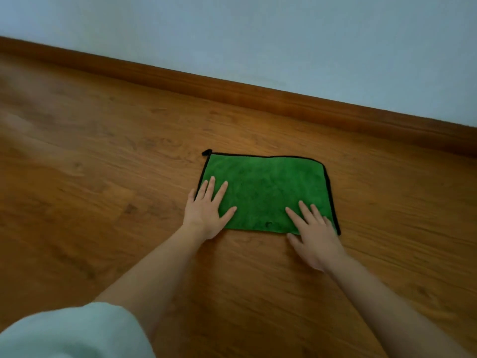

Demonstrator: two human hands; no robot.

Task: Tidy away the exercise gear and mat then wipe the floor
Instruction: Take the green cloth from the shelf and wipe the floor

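The brown wooden floor (103, 177) fills most of the view. A pale blue-grey wall (258, 34) stands at twelve o'clock, and a brown wooden skirting board (232, 91) runs along its bottom edge. At seven o'clock, a bit of a pale green sleeve (64, 332) shows.

The green fluffy cloth with a black edge (265, 189) lies flat on the floor, a little toward three o'clock from the middle. It has a small black loop (207, 152) on its corner at eleven o'clock.

The left hand (209, 210) rests on the cloth's corner at eight o'clock. Its fingers are straight and spread out. The right hand (313, 233) rests on the corner at four o'clock, flat too, with its thumb on the floor. Neither hand grabs anything.

I think both flat hands press down so the cloth can slide and wipe the floor. No mat or exercise gear shows here, so that part looks done.
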